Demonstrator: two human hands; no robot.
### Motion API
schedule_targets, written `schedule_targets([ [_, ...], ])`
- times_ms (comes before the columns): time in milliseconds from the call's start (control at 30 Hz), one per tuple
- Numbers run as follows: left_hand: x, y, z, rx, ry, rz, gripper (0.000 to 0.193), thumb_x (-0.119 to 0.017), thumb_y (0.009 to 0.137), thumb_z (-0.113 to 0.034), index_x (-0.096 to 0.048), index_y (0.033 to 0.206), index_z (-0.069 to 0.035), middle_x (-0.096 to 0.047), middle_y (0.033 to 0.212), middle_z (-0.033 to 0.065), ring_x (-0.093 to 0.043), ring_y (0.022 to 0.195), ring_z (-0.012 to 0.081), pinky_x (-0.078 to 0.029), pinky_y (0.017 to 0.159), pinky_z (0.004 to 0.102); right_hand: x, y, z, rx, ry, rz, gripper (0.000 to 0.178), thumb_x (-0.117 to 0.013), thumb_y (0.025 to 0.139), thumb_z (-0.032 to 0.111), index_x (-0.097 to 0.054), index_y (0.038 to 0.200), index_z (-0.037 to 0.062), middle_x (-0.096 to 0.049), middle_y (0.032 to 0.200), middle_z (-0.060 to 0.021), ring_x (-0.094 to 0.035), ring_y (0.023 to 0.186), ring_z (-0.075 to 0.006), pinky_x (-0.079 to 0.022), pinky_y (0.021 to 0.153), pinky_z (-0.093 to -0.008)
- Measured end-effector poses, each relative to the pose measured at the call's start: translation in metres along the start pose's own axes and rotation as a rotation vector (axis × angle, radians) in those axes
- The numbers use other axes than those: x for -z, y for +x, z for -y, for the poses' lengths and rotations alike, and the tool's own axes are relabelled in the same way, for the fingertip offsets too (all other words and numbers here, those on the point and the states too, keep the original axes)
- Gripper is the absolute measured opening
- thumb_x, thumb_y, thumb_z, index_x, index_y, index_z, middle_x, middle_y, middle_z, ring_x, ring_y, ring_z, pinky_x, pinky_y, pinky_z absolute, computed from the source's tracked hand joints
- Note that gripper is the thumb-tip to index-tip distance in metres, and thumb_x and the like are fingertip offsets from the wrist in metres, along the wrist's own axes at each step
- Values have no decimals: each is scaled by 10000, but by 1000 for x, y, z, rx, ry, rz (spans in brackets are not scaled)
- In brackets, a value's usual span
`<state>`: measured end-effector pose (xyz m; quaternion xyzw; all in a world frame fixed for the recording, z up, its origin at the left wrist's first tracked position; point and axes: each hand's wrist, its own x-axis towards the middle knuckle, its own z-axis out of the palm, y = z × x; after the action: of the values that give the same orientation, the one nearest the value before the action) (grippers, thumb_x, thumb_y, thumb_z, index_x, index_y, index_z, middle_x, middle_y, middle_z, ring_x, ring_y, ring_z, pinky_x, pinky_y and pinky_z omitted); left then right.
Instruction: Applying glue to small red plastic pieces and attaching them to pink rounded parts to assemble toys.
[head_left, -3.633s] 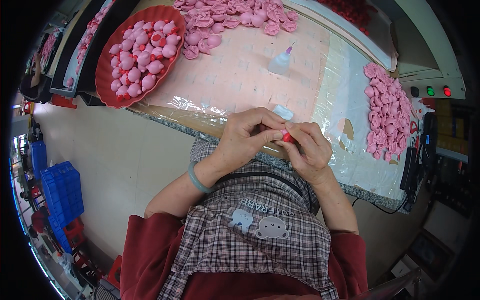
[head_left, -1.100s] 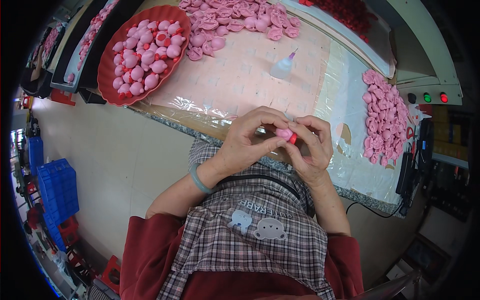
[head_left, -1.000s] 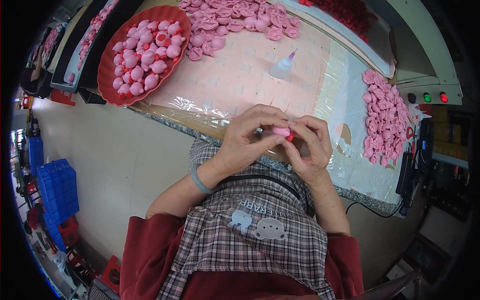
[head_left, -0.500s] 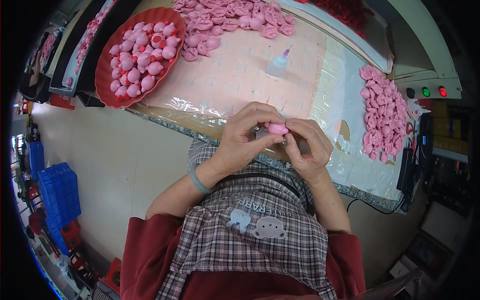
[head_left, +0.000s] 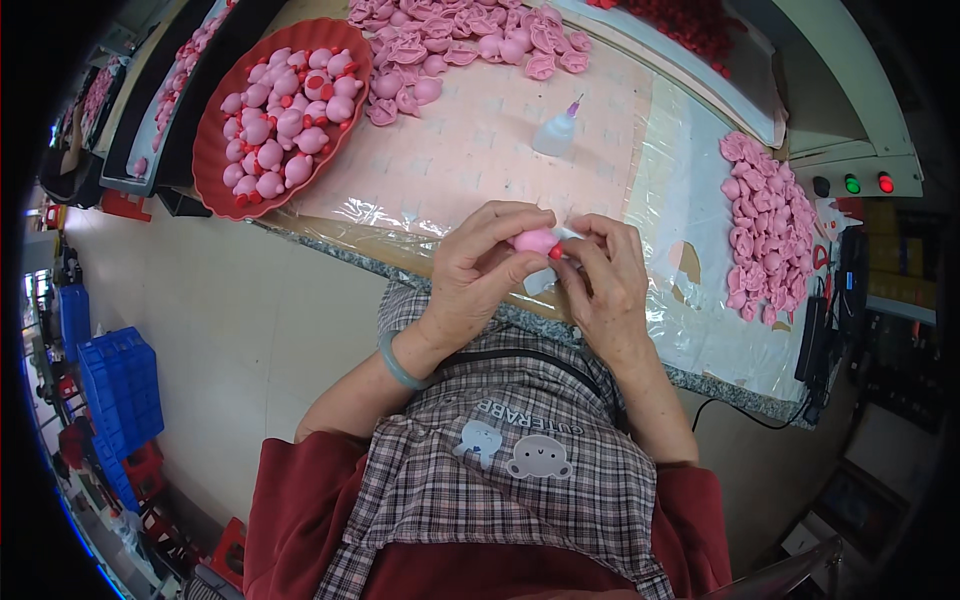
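Observation:
My left hand [head_left: 482, 262], a jade-coloured bangle on its wrist, is closed round a small pink rounded toy piece [head_left: 536, 240] between thumb and fingers. From the piece's right end sticks out a small red part [head_left: 557, 252]. My right hand [head_left: 612, 285] has its thumb and forefinger at this red part; whether they grip it firmly is hard to tell. Both hands are over the table's near edge. Beyond them, a squeeze bottle with a needle tip [head_left: 554, 134] stands upright on the table.
A red scalloped bowl [head_left: 207, 165] at the left holds several pink pieces with red parts. Pink ruffled pieces [head_left: 470, 28] are heaped at the back, with another pile [head_left: 768, 235] at the right. The table [head_left: 440, 160] is covered with clear plastic. Blue crates [head_left: 120, 385] stand on the left floor.
The pink piece has moved slightly up and left and turned, so its red part now shows at the right. My right fingers have shifted to that end.

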<state>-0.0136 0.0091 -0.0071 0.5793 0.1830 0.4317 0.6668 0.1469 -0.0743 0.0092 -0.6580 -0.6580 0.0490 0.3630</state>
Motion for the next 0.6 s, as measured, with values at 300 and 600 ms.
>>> schedule_targets([
  [300,-7,2,-2,-28,167,30,413,-703,824,20,-633,1228,-24,-616,1148,121,-636,1032,195,-553,872,290,14,6,8,-109,232,-163,154,-696,805,-36,-632,945,-22,-658,1063,-144,-666,894,-228,-545,715,-310],
  [600,-9,-2,0,42,159,11,356,-711,817,12,-645,1167,-8,-676,1089,107,-670,967,185,-567,840,299,6,3,16,-295,595,-89,132,-673,863,-43,-627,986,-24,-623,1039,-109,-621,875,-131,-498,777,-238],
])
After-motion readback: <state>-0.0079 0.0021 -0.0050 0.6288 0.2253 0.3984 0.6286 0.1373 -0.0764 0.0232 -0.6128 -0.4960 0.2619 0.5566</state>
